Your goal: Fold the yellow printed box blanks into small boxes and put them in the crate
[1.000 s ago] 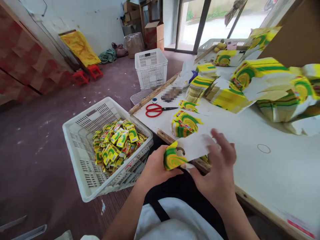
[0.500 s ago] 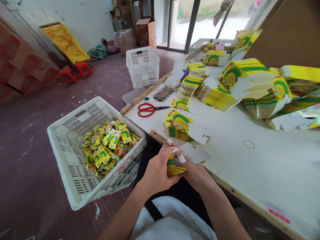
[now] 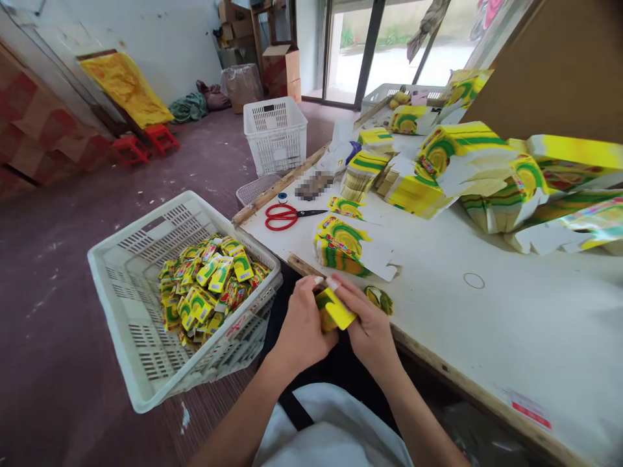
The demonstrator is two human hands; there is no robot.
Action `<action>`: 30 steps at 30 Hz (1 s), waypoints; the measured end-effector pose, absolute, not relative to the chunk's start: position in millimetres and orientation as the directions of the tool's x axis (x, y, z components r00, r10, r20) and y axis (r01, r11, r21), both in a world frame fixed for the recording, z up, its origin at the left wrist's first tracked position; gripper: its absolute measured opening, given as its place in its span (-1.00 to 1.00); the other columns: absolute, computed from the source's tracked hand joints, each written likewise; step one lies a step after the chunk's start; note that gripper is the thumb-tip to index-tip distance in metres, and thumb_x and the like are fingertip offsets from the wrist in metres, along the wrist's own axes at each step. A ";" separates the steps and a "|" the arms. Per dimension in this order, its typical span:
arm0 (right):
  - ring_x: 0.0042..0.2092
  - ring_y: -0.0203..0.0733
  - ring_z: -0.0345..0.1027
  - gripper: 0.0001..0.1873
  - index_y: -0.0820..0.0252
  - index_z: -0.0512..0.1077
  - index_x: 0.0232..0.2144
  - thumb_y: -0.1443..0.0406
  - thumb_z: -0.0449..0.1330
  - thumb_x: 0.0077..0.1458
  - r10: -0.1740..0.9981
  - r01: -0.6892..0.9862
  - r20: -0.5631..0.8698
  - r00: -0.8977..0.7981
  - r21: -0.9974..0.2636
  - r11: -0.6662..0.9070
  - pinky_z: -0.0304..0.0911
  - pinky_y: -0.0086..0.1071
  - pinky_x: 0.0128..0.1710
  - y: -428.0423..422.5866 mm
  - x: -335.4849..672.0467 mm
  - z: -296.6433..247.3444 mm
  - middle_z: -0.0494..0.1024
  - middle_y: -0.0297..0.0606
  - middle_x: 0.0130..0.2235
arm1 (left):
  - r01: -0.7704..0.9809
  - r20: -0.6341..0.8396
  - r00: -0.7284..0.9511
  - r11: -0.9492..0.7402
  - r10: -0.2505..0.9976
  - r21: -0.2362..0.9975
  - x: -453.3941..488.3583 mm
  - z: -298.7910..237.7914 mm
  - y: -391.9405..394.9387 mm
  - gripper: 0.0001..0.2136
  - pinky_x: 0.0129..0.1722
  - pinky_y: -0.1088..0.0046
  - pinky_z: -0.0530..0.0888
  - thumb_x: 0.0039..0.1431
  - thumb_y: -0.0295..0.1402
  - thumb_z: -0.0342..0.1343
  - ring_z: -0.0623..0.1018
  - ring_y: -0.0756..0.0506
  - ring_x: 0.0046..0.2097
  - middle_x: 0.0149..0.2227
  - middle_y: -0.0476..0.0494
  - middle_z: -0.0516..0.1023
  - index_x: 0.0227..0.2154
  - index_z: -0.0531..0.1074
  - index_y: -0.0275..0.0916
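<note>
the left hand grasped the near side of a yellow-and-green carton, thumb below and fingers curled over its top, while the right hand gripped the other side, its fingers laid across the card. the carton was in front of the person's lap, just off the edge of the white table; its contents could not be made out. the step in hand looked like wrapping or folding the card, and the next move seemed to call for 2 steady hands and even pressure along the flap. a stack of flat cartons lay near.
</note>
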State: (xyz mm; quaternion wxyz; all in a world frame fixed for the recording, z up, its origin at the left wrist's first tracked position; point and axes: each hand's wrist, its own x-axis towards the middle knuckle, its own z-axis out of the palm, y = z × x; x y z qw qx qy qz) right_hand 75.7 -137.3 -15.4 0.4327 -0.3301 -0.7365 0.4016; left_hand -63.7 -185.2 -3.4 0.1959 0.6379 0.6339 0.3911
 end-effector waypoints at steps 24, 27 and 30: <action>0.14 0.05 0.35 -0.29 0.15 0.06 0.23 0.23 0.22 0.07 0.875 0.193 0.239 -0.422 -0.919 0.344 0.32 -0.01 0.08 -125.6 70.0 -3.7 0.35 0.06 0.18 | 0.612 0.383 -0.393 -0.073 0.836 0.787 -84.7 3.3 -180.3 -0.46 -0.01 0.15 0.45 -0.08 -0.33 0.31 0.53 -0.22 -0.03 -0.06 -0.21 0.48 -0.01 0.23 -0.18; -0.01 0.02 0.45 -0.39 0.14 0.17 0.16 0.24 0.22 0.07 0.905 0.340 0.309 -0.293 -0.851 0.400 0.37 -0.03 0.00 -107.7 69.4 2.3 0.48 -0.02 0.04 | 0.565 0.520 -0.690 -0.074 0.503 0.822 -99.4 5.1 -178.6 -0.30 0.25 0.17 0.23 -0.04 -0.30 0.32 0.28 -0.22 0.26 0.19 -0.35 0.24 0.12 0.08 -0.20; 0.00 0.08 0.39 -0.45 0.18 0.22 0.12 0.34 0.18 0.05 0.908 0.590 0.367 -0.200 -0.695 0.411 0.31 0.02 0.00 -79.9 71.5 8.5 0.50 -0.03 0.00 | 0.652 0.632 -0.682 -0.085 0.369 0.753 -108.0 8.6 -178.4 -0.18 0.36 0.15 -0.07 -0.01 -0.33 0.31 -0.05 -0.21 0.39 0.33 -0.46 -0.07 0.21 -0.08 -0.25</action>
